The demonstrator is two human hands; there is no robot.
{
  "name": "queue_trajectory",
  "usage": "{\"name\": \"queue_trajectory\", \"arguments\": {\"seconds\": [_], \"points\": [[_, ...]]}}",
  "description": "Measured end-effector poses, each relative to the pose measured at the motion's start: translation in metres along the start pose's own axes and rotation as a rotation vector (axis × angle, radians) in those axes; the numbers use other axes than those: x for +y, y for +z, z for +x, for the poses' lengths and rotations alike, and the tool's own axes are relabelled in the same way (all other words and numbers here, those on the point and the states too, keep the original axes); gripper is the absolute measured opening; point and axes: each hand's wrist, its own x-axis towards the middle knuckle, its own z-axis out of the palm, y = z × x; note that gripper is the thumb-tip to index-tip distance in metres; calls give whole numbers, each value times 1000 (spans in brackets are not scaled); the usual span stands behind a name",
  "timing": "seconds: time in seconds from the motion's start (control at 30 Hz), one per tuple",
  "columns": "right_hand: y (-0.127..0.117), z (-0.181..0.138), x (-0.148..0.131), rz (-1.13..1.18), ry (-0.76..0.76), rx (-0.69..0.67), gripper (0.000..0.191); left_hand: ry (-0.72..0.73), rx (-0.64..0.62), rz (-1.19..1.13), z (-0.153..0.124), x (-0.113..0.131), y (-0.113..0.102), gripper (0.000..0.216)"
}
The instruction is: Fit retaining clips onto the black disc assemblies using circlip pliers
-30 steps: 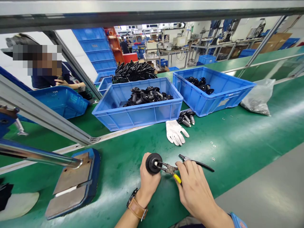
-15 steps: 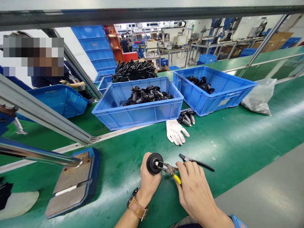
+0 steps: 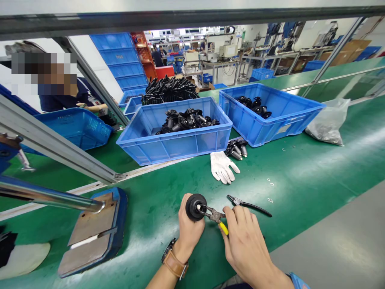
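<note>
My left hand [image 3: 189, 230] is closed around a round black part [image 3: 194, 207], holding it upright on the green belt [image 3: 300, 176]. My right hand [image 3: 245, 243] grips yellow-handled pliers [image 3: 217, 218], whose tips reach into the centre of the black part. A second pair of black-handled pliers [image 3: 249, 205] lies on the belt just beyond my right hand. A white glove [image 3: 221, 166] and a few loose black parts [image 3: 236, 148] lie farther out.
Two blue bins [image 3: 177, 142] [image 3: 279, 120] holding black parts stand across the belt, with a plastic bag [image 3: 327, 122] at right. A blue press base [image 3: 93, 230] with a steel lever sits at left. Small metal rings [image 3: 270, 182] dot the belt. Another person works at far left.
My right hand has shifted slightly with the pliers at the part; otherwise nothing has moved.
</note>
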Motion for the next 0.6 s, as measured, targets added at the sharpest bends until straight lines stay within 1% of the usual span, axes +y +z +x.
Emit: {"name": "queue_trajectory", "arguments": {"seconds": [0.23, 0.4, 0.5, 0.53, 0.6], "points": [[3, 4, 2, 29, -13, 0, 27, -35, 19, -8, 0, 0, 1, 17], [9, 8, 6, 62, 9, -19, 23, -24, 40, 21, 0, -1, 1, 17], [9, 8, 2, 69, 20, -17, 20, -8, 46, 31, 1, -2, 0, 18], [8, 7, 0, 70, 19, -10, 21, -6, 48, 32, 2, -2, 0, 18], [2, 6, -3, 84, 8, 4, 30, -13, 47, 33, 2, -4, -1, 16]]}}
